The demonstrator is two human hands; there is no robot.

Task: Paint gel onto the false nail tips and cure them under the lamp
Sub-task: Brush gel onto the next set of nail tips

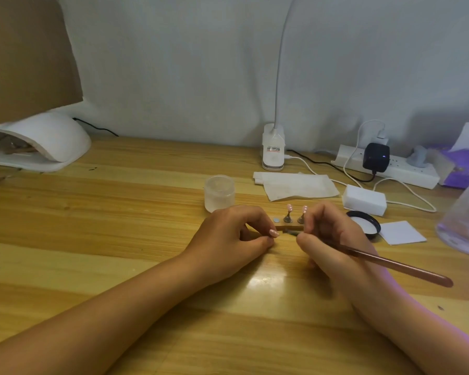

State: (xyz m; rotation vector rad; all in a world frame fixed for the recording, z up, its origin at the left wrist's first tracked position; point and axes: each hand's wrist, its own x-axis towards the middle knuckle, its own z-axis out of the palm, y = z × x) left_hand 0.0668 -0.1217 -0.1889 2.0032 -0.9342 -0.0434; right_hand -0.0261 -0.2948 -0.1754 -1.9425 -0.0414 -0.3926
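My left hand pinches a pink false nail tip between thumb and finger, low over the wooden table. My right hand grips a copper-coloured brush; its bristle end touches the held tip. Just behind the hands a small wooden holder strip carries two metal stands topped with pink nail tips. One bare round magnet spot shows on the strip. The white curing lamp sits at the far left.
A frosted jar stands behind my left hand. Folded tissues, a white block, a black lid and a white paper square lie to the right. A desk lamp base, power strip and clear bottle are further right.
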